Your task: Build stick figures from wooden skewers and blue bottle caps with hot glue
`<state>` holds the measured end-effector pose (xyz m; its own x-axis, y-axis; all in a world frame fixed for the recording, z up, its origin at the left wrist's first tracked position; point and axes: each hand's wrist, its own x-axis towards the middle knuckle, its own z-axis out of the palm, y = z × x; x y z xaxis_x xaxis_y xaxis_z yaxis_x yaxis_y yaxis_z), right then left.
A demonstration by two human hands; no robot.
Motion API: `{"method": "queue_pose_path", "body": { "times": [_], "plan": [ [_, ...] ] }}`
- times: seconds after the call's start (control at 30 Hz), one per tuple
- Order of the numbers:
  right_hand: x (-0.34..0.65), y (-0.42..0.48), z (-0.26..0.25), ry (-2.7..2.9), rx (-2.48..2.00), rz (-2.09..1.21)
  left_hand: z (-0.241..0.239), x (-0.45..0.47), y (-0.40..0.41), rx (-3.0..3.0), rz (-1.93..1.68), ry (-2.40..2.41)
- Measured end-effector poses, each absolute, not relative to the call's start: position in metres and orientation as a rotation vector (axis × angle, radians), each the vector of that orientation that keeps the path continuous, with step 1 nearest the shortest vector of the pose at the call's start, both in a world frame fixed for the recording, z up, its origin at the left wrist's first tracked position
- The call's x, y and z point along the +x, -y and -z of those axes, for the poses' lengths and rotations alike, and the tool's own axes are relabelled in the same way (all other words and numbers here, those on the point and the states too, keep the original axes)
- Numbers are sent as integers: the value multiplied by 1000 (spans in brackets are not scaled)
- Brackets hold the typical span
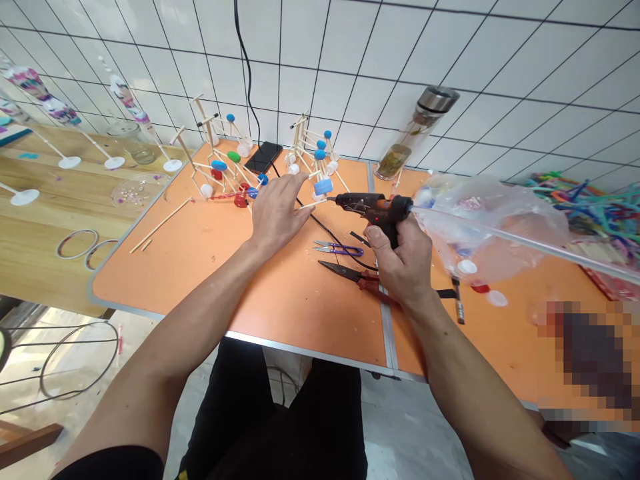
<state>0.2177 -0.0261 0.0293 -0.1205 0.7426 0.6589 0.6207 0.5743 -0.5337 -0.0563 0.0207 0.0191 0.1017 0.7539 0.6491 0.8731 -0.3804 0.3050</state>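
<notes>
My right hand [400, 263] is closed round the handle of a black glue gun [373, 205] whose nozzle points left at the tip of a thin wooden stick [311, 206]. A long clear glue rod [525, 241] sticks out of the gun's back to the right. My left hand [277, 210] rests over the orange table [280, 293], fingers curled, pinching that stick beside a blue bottle cap [323, 186]. Behind it stand models of sticks and coloured caps [310, 150].
Small scissors [340, 249] and red-handled pliers [357, 277] lie between my hands. A clear plastic bag of caps [480, 220], a glass bottle [417, 130], a black phone [263, 157] and a black cable [247, 73] are nearby. Coloured pipe cleaners [595, 200] lie far right.
</notes>
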Motion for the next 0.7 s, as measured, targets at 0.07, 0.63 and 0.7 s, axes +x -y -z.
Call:
{"method": "queue_pose_path", "body": {
  "times": [0.07, 0.63, 0.7],
  "plan": [
    [218, 26, -29, 1818, -1114, -154, -19, -56, -21, -2214, 1140, 1650],
    [218, 25, -28, 1825, -1093, -139, -19, -57, -21, -2216, 1181, 1653],
    [218, 25, -28, 1826, -1090, -128, -18, -57, -22, -2225, 1189, 1648]
  ]
}}
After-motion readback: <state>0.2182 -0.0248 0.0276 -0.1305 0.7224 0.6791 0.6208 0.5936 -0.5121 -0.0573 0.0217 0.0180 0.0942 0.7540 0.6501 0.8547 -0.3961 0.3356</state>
